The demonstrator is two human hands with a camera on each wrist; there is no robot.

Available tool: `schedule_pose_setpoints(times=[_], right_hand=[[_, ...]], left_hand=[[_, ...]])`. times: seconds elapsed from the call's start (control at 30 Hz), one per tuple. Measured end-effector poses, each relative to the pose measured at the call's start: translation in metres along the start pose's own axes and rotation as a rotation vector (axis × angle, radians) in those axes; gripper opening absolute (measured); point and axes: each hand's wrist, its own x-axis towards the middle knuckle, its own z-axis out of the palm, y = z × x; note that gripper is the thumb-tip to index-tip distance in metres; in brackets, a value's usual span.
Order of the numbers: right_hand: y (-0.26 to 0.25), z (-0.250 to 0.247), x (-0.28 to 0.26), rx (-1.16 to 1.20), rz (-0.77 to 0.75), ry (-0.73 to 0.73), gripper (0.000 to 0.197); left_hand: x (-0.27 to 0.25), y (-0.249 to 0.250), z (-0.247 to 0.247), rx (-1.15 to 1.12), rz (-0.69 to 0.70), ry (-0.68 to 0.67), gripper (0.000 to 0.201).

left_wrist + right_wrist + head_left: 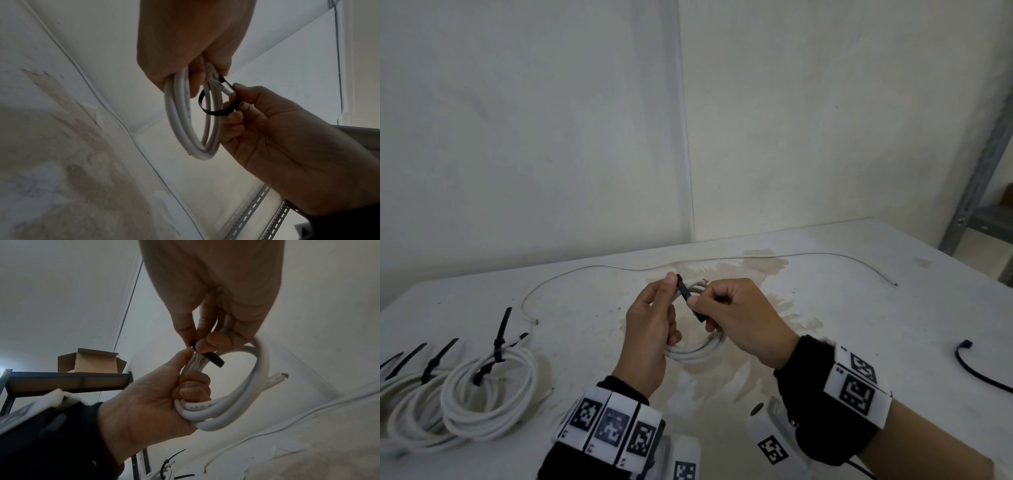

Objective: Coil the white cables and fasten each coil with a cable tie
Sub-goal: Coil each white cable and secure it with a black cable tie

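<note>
My left hand [654, 318] grips a small coil of white cable [698, 351] held above the table, fingers curled round its strands [193, 408]. A black cable tie [688, 296] loops around the top of the coil [218, 112]. My right hand [736, 315] pinches the tie between thumb and forefinger [197, 345]. One cut cable end [277, 378] sticks out of the coil. The tie's free end [216, 361] points into the ring of the coil.
Several tied white coils [482, 394] lie at the left on the stained white table [859, 325]. A long loose white cable [722, 265] runs across the back. A spare black tie [976, 366] lies at the right. A metal shelf [983, 192] stands at the right.
</note>
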Motion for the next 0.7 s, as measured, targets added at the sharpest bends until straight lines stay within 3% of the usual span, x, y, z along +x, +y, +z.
schedule_pose_setpoints(times=[0.23, 0.43, 0.6, 0.7], right_hand=[[0.002, 0.001, 0.002, 0.041, 0.052, 0.026, 0.03], [0.001, 0.006, 0.001, 0.042, 0.01, 0.033, 0.029], [0.002, 0.019, 0.007, -0.045, -0.072, 0.21, 0.03], [-0.001, 0.021, 0.005, 0.048, -0.064, 0.197, 0.025]], left_hand=[[0.001, -0.001, -0.003, 0.032, 0.013, 0.02, 0.021], [0.001, 0.002, -0.005, 0.045, 0.017, 0.022, 0.022], [-0.002, 0.004, 0.001, 0.088, 0.052, 0.034, 0.018], [-0.002, 0.006, -0.002, 0.074, 0.045, 0.047, 0.019]])
